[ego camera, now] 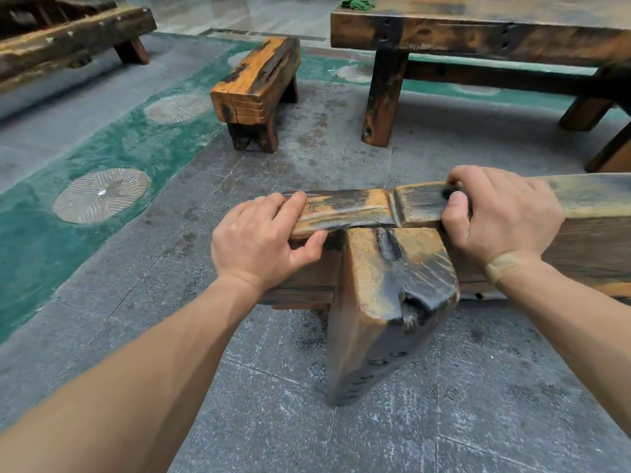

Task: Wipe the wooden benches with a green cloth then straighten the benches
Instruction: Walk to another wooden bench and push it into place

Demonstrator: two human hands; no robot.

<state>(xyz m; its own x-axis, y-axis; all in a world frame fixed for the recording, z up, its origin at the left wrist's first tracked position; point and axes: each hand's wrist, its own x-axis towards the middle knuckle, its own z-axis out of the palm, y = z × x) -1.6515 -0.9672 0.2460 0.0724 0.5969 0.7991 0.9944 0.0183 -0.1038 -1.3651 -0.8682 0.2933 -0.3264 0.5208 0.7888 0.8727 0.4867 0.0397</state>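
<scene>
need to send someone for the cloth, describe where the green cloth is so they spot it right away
Look to the big dark wooden table at the far right, beyond the wooden bench that both hands grip. On the table top's left end lies the crumpled green cloth, partly cut off by the picture's upper edge. It is the only soft, bright green thing on wood; the other green is floor inlay.

The head camera looks steeply down and forward, close over a wooden bench [375, 213].

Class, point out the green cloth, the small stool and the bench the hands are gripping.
green cloth [356, 2], head view: middle of the crumpled heap on the table corner.
small stool [261, 68], head view: middle of its top face.
bench [345, 208], head view: top plank between the two hands.
</scene>
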